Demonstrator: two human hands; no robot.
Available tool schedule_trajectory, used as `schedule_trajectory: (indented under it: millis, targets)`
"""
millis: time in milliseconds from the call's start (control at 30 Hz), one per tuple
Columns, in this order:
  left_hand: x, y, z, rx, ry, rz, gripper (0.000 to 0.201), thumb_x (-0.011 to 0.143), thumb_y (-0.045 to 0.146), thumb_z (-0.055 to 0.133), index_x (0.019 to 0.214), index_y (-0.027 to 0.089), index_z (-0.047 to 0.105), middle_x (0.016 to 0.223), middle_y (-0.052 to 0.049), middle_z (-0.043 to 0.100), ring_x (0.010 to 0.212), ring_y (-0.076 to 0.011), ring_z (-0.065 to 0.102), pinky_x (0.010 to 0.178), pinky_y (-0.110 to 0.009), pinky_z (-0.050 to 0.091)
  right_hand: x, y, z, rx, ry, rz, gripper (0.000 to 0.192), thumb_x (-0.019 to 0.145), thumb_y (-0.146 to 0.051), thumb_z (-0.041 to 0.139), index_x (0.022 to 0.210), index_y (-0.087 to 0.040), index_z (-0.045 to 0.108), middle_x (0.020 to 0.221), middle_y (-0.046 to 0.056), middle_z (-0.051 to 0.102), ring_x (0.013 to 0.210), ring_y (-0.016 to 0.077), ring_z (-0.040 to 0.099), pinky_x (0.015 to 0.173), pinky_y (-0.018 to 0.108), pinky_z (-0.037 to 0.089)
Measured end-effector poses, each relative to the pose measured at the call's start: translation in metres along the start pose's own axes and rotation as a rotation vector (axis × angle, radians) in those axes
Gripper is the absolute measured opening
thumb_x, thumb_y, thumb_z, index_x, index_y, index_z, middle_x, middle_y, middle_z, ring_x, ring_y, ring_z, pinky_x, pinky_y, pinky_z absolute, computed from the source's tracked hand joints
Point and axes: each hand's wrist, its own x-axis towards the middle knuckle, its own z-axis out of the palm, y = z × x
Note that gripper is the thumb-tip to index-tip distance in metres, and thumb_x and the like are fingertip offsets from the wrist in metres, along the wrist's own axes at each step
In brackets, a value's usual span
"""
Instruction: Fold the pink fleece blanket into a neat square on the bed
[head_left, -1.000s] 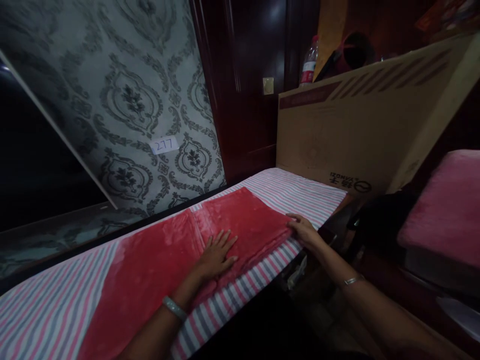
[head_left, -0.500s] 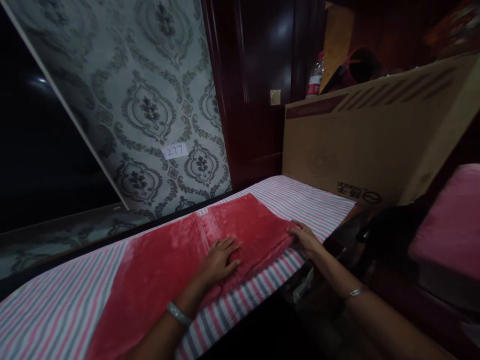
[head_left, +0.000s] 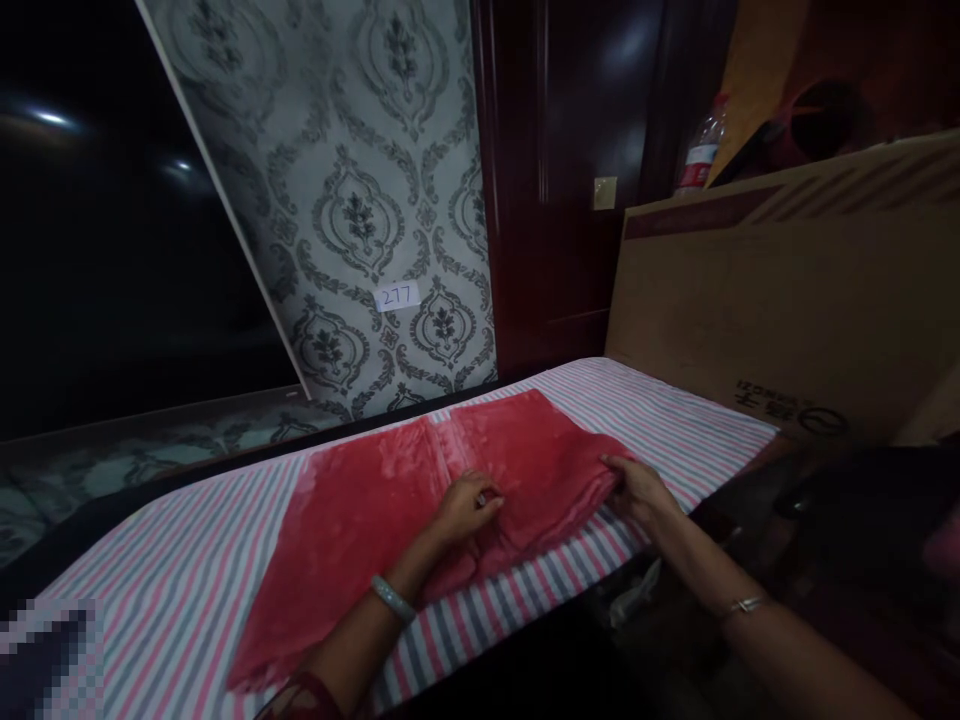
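Note:
A red plush cloth (head_left: pixel 360 510) lies partly folded on a surface covered by a pink, grey and white striped sheet (head_left: pixel 172 600). My left hand (head_left: pixel 469 503) rests on the middle of the cloth with its fingers curled, pinching the fabric near the fold. My right hand (head_left: pixel 637 487) grips the cloth's right edge, which is bunched and slightly lifted. Both wrists wear bracelets.
A large cardboard box (head_left: pixel 787 300) stands at the right end of the striped surface. Behind it are patterned wallpaper with a "277" label (head_left: pixel 397 296), dark wood panelling (head_left: pixel 555 180) and a plastic bottle (head_left: pixel 697 150). Dark objects sit at the lower right.
My left hand went from flat and spread to curled on the cloth. My right hand closed on the right edge, which now bunches up. The view shifted leftward.

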Motion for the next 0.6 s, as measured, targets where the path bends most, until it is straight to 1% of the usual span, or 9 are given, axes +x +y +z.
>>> schedule_trajectory:
  millis: [67, 167, 267, 367, 467, 533, 600]
  targets:
    - [0.007, 0.0, -0.011, -0.14, 0.058, -0.075, 0.011, 0.07, 0.029, 0.075, 0.075, 0.02, 0.071, 0.08, -0.004, 0.067, 0.088, -0.0224, 0.061, 0.093, -0.037, 0.046, -0.003, -0.01, 0.01, -0.036, -0.025, -0.069, 0.026, 0.052, -0.022, 0.074, 0.067, -0.021, 0.053, 0.054, -0.004, 0.055, 0.049, 0.014, 0.052, 0.048, 0.026, 0.046]
    - [0.021, 0.002, -0.037, -0.335, 0.12, -0.179, 0.022, 0.076, 0.039, 0.072, 0.083, 0.018, 0.069, 0.088, -0.007, 0.069, 0.085, -0.0222, 0.065, 0.083, -0.037, 0.052, -0.011, -0.028, 0.036, -0.099, -0.086, -0.192, 0.025, 0.05, -0.026, 0.072, 0.069, -0.02, 0.057, 0.056, -0.004, 0.057, 0.052, 0.0142, 0.052, 0.049, 0.026, 0.043]
    - [0.034, 0.008, -0.072, -0.543, 0.162, -0.294, 0.028, 0.081, 0.043, 0.068, 0.091, 0.017, 0.064, 0.093, -0.012, 0.07, 0.083, -0.0242, 0.07, 0.078, -0.04, 0.056, -0.025, -0.045, 0.078, -0.154, -0.191, -0.322, 0.023, 0.049, -0.026, 0.07, 0.068, -0.019, 0.059, 0.06, -0.004, 0.058, 0.058, 0.0145, 0.052, 0.056, 0.026, 0.043]
    - [0.044, 0.017, -0.106, -0.693, 0.22, -0.347, 0.028, 0.085, 0.043, 0.064, 0.092, 0.016, 0.061, 0.092, -0.014, 0.07, 0.083, -0.0258, 0.071, 0.079, -0.045, 0.058, -0.049, -0.055, 0.133, -0.263, -0.329, -0.499, 0.022, 0.05, -0.023, 0.068, 0.071, -0.018, 0.063, 0.068, -0.004, 0.062, 0.071, 0.0167, 0.056, 0.067, 0.027, 0.045]
    - [0.041, 0.03, -0.136, -0.781, 0.292, -0.327, 0.035, 0.089, 0.049, 0.056, 0.097, 0.015, 0.061, 0.089, -0.014, 0.07, 0.081, -0.0259, 0.071, 0.078, -0.045, 0.058, -0.09, -0.051, 0.187, -0.507, -0.565, -0.78, 0.02, 0.059, -0.02, 0.06, 0.079, -0.018, 0.062, 0.075, -0.002, 0.064, 0.074, 0.018, 0.058, 0.071, 0.028, 0.045]
    - [0.028, 0.037, -0.155, -0.788, 0.377, -0.293, 0.041, 0.09, 0.054, 0.054, 0.1, 0.015, 0.063, 0.085, -0.011, 0.071, 0.08, -0.0246, 0.071, 0.077, -0.04, 0.059, -0.123, -0.037, 0.214, -0.646, -0.723, -0.877, 0.022, 0.064, -0.018, 0.059, 0.086, -0.018, 0.061, 0.08, -0.001, 0.066, 0.073, 0.0174, 0.059, 0.068, 0.027, 0.045]
    - [0.006, 0.042, -0.174, -0.709, 0.506, -0.285, 0.047, 0.088, 0.06, 0.054, 0.101, 0.016, 0.066, 0.079, -0.008, 0.072, 0.079, -0.025, 0.071, 0.074, -0.037, 0.059, -0.155, -0.015, 0.231, -0.822, -0.842, -0.924, 0.022, 0.072, -0.019, 0.061, 0.094, -0.019, 0.061, 0.084, 0.0, 0.068, 0.071, 0.0173, 0.06, 0.064, 0.026, 0.043]
